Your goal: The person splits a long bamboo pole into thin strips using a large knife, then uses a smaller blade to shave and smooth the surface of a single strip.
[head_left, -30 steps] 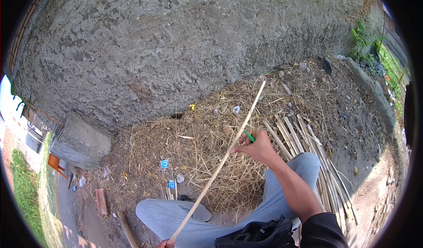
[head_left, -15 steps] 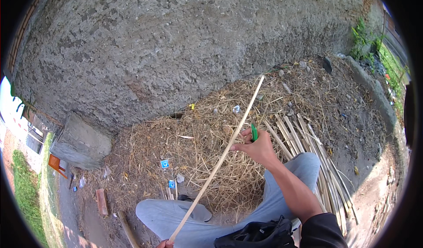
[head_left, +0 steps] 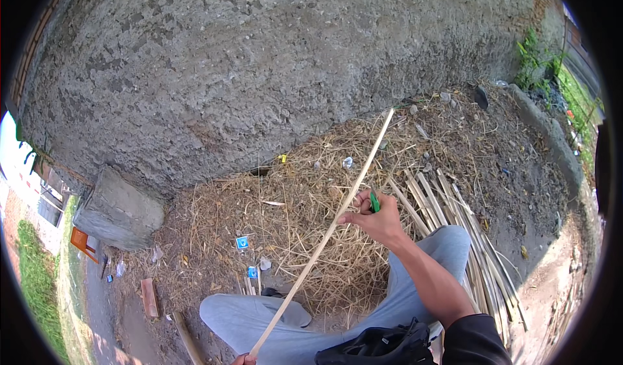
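Note:
A long, pale bamboo strip (head_left: 304, 274) slants from the lower left up to the foot of the wall. At the bottom edge my left hand (head_left: 244, 360) grips its near end; only a few fingertips show. My right hand (head_left: 378, 217) is closed around a small green tool (head_left: 374, 202), perhaps a cutter, most of it hidden by the fingers. The thumb and fingers of that hand meet the strip around its middle. Below the strip, a heap of thin shavings (head_left: 344, 261) covers the ground between my bent legs.
A bundle of split bamboo strips (head_left: 477, 261) lies right of my right knee. The rough grey wall (head_left: 259, 60) rises ahead, with a concrete block (head_left: 123, 206) at its left. A brick (head_left: 150, 297), a round pole (head_left: 188, 338) and small blue packets (head_left: 242, 242) lie on the left.
The strip's far tip has shifted slightly right and up. The green tool has tilted a little in my right hand, which otherwise stays at nearly the same spot.

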`<state>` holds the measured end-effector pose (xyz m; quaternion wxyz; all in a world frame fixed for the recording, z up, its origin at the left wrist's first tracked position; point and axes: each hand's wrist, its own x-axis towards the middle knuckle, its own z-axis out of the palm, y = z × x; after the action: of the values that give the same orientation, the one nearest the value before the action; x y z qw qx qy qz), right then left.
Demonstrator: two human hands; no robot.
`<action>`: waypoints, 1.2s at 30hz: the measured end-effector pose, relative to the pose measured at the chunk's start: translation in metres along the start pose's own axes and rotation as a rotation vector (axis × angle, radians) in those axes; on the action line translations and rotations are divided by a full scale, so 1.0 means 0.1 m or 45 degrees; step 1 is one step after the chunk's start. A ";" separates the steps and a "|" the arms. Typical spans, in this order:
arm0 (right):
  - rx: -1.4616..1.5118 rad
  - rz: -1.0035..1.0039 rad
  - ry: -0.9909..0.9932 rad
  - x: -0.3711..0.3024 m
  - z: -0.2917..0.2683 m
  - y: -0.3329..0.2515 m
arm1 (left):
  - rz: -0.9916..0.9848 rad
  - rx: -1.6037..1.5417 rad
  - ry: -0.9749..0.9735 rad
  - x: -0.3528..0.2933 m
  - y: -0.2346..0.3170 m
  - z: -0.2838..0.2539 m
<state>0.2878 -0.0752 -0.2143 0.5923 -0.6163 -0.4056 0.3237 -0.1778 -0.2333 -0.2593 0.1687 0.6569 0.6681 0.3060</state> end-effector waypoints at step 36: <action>-0.209 -0.143 0.301 -0.09 0.30 0.19 | -0.445 0.152 -0.249 0.01 0.87 0.03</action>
<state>0.2592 -0.0679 -0.2363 0.6007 -0.6729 -0.3920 0.1808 -0.1086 -0.2363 -0.2064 0.2441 0.5663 0.7693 0.1667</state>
